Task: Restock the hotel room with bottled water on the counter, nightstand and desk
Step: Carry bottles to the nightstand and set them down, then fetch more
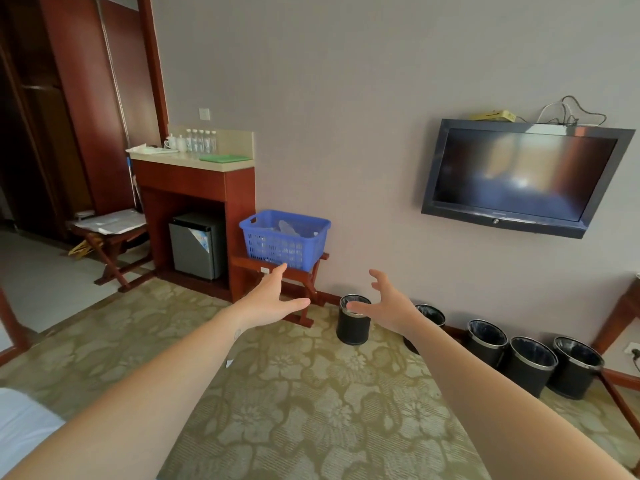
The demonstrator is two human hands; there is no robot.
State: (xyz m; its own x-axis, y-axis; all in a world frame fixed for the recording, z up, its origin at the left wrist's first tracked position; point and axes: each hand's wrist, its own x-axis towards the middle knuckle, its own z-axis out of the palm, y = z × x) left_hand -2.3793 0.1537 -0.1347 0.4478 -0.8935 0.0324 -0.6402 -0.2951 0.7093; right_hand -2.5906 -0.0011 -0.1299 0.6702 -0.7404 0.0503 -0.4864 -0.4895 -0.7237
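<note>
A blue plastic basket (313,237) stands on a low wooden rack against the wall, with clear bottles dimly visible inside it. Several water bottles (201,141) stand in a row at the back of the beige counter (225,163), next to white cups. My left hand (273,299) is stretched forward with its fingers straight, just below the basket and apart from it. My right hand (388,306) reaches out beside it with spread, relaxed fingers. Neither hand holds anything.
A small grey fridge (195,245) sits under the counter. Several black waste bins (353,323) line the wall below a wall-mounted television (523,176). A folding luggage rack (110,233) stands at the left, a wooden table leg (620,313) at the right, and patterned carpet covers the floor.
</note>
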